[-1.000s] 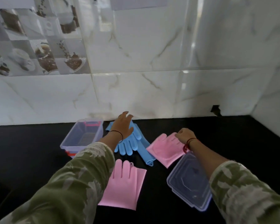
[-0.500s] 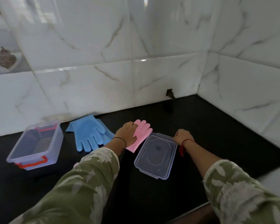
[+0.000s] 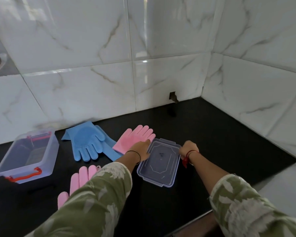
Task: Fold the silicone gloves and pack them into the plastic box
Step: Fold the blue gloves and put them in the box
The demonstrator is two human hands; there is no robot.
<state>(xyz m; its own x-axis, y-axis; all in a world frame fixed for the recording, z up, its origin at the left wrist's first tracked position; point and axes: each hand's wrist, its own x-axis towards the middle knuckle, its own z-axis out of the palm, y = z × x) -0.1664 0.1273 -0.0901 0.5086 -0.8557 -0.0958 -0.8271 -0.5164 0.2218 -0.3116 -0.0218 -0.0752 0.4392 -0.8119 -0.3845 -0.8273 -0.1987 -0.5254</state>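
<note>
A clear plastic box (image 3: pixel 26 156) with orange handles stands open at the left. A pair of blue silicone gloves (image 3: pixel 85 142) lies flat beside it. One pink glove (image 3: pixel 135 137) lies flat further right, near the wall. A second pink glove (image 3: pixel 80 178) lies closer to me, partly hidden by my left sleeve. The box's clear lid (image 3: pixel 161 161) lies on the counter between my hands. My left hand (image 3: pixel 140 149) rests with fairly straight fingers against the lid's left edge, beside the far pink glove. My right hand (image 3: pixel 189 149) grips the lid's right edge with curled fingers.
The black counter (image 3: pixel 229 142) ends at white marble-tiled walls behind and to the right, forming a corner. A small dark hole (image 3: pixel 173 96) sits low in the back wall. The counter's front edge runs along the lower right.
My left hand has left the far pink glove and now lies at the lid's left edge. My right hand stays at the lid's right side. The view has shifted slightly.
</note>
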